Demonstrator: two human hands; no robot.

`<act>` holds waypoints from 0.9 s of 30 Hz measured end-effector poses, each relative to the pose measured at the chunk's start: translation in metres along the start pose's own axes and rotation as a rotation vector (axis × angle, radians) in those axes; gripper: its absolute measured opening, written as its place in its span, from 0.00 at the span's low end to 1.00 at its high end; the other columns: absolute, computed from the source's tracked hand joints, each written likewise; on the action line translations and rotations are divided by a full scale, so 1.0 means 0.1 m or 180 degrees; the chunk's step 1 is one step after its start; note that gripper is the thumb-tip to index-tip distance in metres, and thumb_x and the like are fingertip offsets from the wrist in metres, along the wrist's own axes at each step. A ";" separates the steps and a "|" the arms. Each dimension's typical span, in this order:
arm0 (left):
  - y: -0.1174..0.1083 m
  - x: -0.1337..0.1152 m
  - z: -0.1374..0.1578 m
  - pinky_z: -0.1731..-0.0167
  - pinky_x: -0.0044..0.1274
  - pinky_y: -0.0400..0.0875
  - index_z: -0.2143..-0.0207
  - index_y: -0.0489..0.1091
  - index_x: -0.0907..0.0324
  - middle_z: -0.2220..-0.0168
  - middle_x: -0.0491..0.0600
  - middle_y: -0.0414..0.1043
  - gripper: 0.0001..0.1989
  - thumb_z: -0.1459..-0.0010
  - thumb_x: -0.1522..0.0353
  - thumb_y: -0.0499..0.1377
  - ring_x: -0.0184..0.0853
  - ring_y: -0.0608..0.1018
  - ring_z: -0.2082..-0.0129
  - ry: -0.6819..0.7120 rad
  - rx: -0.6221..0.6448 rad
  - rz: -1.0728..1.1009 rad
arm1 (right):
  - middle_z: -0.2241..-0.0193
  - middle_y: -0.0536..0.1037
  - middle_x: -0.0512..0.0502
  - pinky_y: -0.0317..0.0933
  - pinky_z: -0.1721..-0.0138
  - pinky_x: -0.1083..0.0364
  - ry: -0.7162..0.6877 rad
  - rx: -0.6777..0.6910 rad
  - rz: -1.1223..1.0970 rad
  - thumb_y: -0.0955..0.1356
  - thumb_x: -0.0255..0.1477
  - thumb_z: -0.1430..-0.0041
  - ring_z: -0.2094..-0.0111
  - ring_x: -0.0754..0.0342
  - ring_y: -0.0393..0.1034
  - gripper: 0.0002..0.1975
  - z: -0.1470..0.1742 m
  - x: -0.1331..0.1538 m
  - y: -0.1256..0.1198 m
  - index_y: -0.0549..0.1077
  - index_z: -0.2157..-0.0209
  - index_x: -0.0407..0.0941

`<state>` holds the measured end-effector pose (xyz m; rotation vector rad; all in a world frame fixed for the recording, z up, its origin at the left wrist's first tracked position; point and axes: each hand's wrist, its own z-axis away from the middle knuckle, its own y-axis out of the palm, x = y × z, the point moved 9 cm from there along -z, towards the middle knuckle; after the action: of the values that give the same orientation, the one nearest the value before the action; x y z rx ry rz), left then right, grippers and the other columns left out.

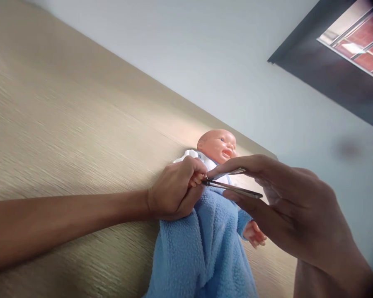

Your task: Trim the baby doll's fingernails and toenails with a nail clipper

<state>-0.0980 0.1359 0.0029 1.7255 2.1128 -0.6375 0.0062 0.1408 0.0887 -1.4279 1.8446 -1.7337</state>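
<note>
A baby doll (216, 145) in a fleecy blue suit (211, 236) with a white upper part lies on its back on the wooden surface. My left hand (177, 188) is closed around one of the doll's hands (195, 179), whose small fingers poke out beside my thumb. Between the thumb and fingers of my right hand (286, 203) is a metal nail clipper (236, 189). Its jaws meet the tips of the doll's fingers; whether they touch I cannot tell. The doll's other hand (255, 234) rests free below my right hand.
The pale wood-grain surface (81, 124) reaches far to the left and runs up to a light wall (189, 49) at the back. A dark-framed window (357, 45) with bars is at the upper right.
</note>
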 end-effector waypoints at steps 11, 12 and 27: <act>-0.01 -0.02 -0.02 0.77 0.21 0.59 0.58 0.57 0.56 0.73 0.39 0.62 0.06 0.36 0.73 0.52 0.26 0.62 0.79 0.0017 0.0015 0.0079 | 0.58 0.83 0.53 0.68 0.74 0.54 0.0172 0.0028 -0.0120 0.75 0.28 0.38 0.79 0.59 0.71 0.16 0.05 0.03 0.01 0.74 0.49 0.52; -0.01 -0.02 -0.02 0.77 0.21 0.59 0.58 0.57 0.56 0.73 0.39 0.62 0.06 0.36 0.73 0.52 0.26 0.61 0.80 0.0022 -0.0004 0.0059 | 0.60 0.83 0.53 0.69 0.74 0.54 0.0170 0.0018 -0.0085 0.74 0.29 0.38 0.79 0.59 0.71 0.15 0.04 0.04 0.01 0.75 0.50 0.52; 0.00 0.01 -0.03 0.78 0.23 0.63 0.60 0.55 0.55 0.72 0.43 0.65 0.08 0.40 0.72 0.51 0.29 0.67 0.78 0.0029 0.0093 0.0212 | 0.56 0.81 0.53 0.71 0.64 0.57 -0.0170 -0.0095 0.0547 0.71 0.33 0.32 0.64 0.54 0.77 0.15 0.02 0.27 0.10 0.70 0.46 0.52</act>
<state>-0.0986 0.1383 0.0044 1.8093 2.0523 -0.6458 -0.0101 0.1173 0.0911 -1.2719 1.9109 -1.5776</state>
